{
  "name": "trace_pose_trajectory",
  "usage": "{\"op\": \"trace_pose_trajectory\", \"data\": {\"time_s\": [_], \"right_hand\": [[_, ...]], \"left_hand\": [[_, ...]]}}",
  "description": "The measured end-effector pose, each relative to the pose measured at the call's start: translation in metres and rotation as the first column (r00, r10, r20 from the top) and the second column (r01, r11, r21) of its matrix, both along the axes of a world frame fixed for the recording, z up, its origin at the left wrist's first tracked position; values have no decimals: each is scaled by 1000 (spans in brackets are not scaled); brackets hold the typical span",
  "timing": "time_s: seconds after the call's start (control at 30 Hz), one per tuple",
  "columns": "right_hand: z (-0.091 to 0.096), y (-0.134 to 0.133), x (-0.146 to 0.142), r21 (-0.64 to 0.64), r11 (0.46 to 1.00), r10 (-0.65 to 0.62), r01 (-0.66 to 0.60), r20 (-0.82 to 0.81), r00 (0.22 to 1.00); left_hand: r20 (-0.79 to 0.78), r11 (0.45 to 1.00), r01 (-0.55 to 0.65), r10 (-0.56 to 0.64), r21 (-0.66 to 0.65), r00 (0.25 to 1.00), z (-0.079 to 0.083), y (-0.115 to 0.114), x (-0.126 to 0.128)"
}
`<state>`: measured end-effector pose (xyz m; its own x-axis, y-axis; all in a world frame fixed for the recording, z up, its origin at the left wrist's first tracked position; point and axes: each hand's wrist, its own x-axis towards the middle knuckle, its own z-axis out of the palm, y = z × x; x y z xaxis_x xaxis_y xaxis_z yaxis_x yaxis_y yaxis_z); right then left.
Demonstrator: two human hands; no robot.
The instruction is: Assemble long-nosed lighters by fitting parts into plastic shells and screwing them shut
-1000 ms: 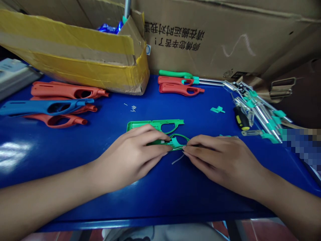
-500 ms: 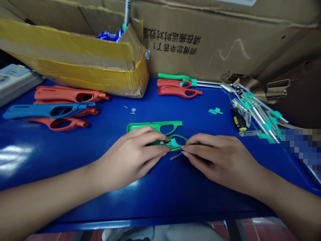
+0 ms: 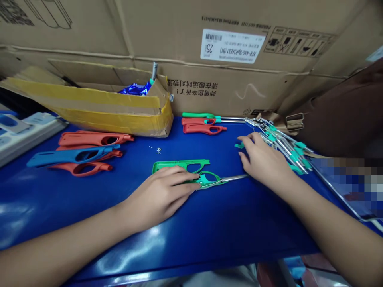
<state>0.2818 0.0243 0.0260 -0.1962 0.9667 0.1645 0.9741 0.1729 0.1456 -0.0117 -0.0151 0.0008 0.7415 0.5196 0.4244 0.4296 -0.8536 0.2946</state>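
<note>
On the blue table (image 3: 209, 235), the open room lay in the near centre and towards the near edge, bare from the forearms down to the rim. The far side was closed by a large carton (image 3: 269, 91), the left rear by a yellow-taped box (image 3: 113, 115), with orange shells (image 3: 95, 139) and a blue shell (image 3: 72, 156) stacked in front of it. The right side was crowded by a pile of metal tubes (image 3: 285, 145) with teal fittings. Compared with half a second earlier, the right hand (image 3: 263, 161) had left the trigger end and moved to the right rear. Its fingers were spread apart and held nothing, the tips at a small teal part (image 3: 239, 146) just beside the pile. The left hand (image 3: 163, 195) had stayed put, its fingers closed down over the green lighter body (image 3: 209, 180) and pinning it to the table. The view had tilted up, so more of the carton showed. The body lay flat at table centre, touching or just beside a loose green shell half (image 3: 181, 164) behind it; which, I could not tell. It had an open trigger loop holding a teal trigger, and a thin metal tube (image 3: 236, 177) pointed right from its front end.
</note>
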Motion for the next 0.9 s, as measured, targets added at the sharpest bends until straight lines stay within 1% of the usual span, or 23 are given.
{"op": "trace_pose_trajectory", "data": {"time_s": [0.1,0.33,0.47,0.6,0.67,0.73,0.83,0.9], "right_hand": [[0,5,2,-27,999,-37,38,26,999],[-1,5,0,-55,998,15,-15,-13,1000],[-3,4,0,-70,997,41,-44,-47,998],[-2,3,-2,-67,997,29,-33,-70,997],[2,4,0,-65,998,-6,1,-66,998],[10,6,7,-67,996,-62,59,-48,997],[27,10,30,-89,978,-191,190,-4,982],[38,13,50,-139,952,-270,272,33,962]], "left_hand": [[4,1000,15,-15,-5,1000,-1,-1,0],[50,999,10,-8,-45,999,-5,0,0],[66,999,14,-11,-51,998,-4,1,1],[54,999,17,-14,-43,998,-2,1,1],[48,999,25,-24,-40,999,-3,1,0],[38,999,36,-34,-32,999,-4,1,-1],[16,999,44,-44,-20,999,-6,1,-3],[0,999,45,-45,-16,999,-7,0,-4]]}}
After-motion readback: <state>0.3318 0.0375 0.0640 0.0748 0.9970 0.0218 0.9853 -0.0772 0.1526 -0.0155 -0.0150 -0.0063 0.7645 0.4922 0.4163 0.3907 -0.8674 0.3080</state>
